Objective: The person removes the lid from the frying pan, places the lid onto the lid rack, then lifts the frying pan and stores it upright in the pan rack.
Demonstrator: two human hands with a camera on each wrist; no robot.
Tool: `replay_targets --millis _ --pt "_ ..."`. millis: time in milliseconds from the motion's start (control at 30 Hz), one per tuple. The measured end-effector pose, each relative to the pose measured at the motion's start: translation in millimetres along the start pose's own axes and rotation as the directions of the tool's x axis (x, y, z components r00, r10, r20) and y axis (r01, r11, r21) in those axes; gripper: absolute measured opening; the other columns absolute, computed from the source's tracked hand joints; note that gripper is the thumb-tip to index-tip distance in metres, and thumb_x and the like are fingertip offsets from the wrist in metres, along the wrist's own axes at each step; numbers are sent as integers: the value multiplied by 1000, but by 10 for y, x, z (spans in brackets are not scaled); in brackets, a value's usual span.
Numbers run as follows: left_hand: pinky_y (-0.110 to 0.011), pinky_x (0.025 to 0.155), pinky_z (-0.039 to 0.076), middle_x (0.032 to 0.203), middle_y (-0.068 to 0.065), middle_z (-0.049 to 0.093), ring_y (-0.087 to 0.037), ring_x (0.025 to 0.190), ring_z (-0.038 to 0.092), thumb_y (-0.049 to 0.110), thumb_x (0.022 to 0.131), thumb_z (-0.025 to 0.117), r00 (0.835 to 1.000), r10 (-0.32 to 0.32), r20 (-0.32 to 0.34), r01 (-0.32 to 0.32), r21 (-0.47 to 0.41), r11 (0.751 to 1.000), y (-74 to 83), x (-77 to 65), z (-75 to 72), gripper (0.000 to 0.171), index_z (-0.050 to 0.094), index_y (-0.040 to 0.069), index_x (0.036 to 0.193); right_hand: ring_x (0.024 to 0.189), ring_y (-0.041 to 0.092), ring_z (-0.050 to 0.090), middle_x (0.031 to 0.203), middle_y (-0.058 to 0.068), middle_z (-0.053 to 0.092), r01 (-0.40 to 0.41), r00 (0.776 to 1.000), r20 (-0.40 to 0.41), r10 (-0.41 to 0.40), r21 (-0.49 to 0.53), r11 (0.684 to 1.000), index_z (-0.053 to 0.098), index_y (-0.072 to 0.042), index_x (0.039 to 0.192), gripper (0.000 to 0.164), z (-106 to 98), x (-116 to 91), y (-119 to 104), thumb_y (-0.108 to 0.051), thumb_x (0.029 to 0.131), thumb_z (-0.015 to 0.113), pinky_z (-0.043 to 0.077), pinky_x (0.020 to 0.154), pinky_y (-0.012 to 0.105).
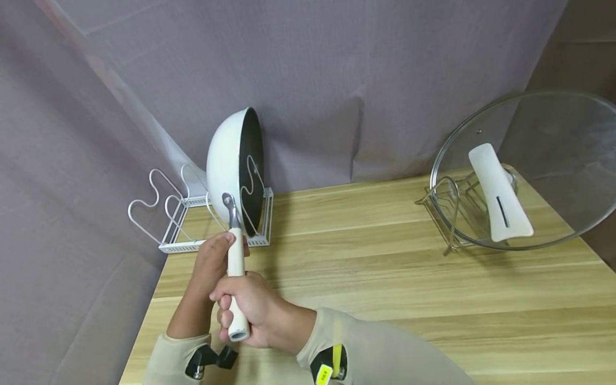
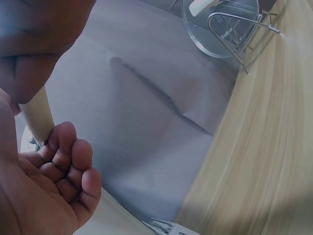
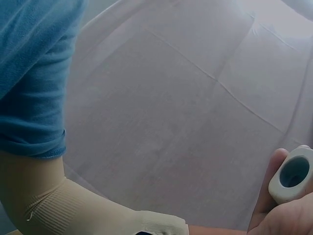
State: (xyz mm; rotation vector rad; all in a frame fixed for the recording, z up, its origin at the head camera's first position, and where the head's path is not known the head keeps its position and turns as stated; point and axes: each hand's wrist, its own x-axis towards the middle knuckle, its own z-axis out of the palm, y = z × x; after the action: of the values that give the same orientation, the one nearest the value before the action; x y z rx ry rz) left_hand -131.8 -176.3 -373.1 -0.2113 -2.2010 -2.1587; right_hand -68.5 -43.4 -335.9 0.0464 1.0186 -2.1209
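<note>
A white wok (image 1: 224, 155) with a dark inside stands on its side in a white wire rack (image 1: 180, 247), its long cream handle (image 1: 236, 256) reaching toward me. My left hand (image 1: 212, 259) grips the upper part of that handle, near the metal joint, with the thumb along it. Lower down, my right hand (image 1: 255, 310) is wrapped round the handle close to its end. The left wrist view shows the curled fingertips (image 2: 82, 154) of the left hand against the handle. In the right wrist view the handle's hollow end (image 3: 293, 174) pokes out of the right hand.
On the right, a large glass lid (image 1: 568, 176) with a white grip (image 1: 500, 195) leans in a metal wire stand (image 1: 452, 214). The rack and stand are on a wood-grain table (image 1: 356, 278). Grey cloth (image 1: 337, 80) hangs behind and to the left.
</note>
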Motion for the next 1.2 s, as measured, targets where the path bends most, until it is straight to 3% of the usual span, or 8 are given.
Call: replay_targets --millis 267,600,800,933,1200 --pt "-24 62 47 75 -8 67 -14 65 58 13 104 41 998 56 33 -58 60 997 -31 0 -19 40 59 -20 90 42 6 40 55 -7 41 -10 1000 -4 10 -5 1000 51 -13 71 12 -28 -6 22 -5 77 59 40 40 24" --pt "-27 70 48 76 -4 66 -16 72 57 11 105 39 992 74 99 -80 60 995 -83 -15 -52 39 58 -21 90 44 7 42 59 -7 43 -20 1000 7 21 -19 1000 53 -12 85 11 -97 -5 82 -7 80 61 41 42 24" --pt "-28 72 49 77 -3 65 -16 73 58 12 105 40 995 48 83 -56 87 995 -95 -42 -53 40 60 -19 92 44 8 43 59 -7 43 -29 1000 6 29 -38 999 54 -11 83 8 -135 8 107 -7 80 60 41 41 25" --pt "-30 75 51 75 -4 65 -17 74 60 11 104 40 997 19 70 -24 69 997 -113 -47 -47 38 58 -21 92 44 8 44 60 -6 43 -30 1000 -1 30 -44 999 55 -10 85 8 -161 15 127 -7 80 61 41 41 25" --pt "-31 76 52 75 -5 64 -18 73 60 11 103 40 998 -14 60 13 31 999 -131 -39 -30 34 61 -13 90 44 8 45 60 -6 44 -17 1000 0 17 -63 998 55 -12 84 6 -197 26 163 -8 83 59 42 41 26"
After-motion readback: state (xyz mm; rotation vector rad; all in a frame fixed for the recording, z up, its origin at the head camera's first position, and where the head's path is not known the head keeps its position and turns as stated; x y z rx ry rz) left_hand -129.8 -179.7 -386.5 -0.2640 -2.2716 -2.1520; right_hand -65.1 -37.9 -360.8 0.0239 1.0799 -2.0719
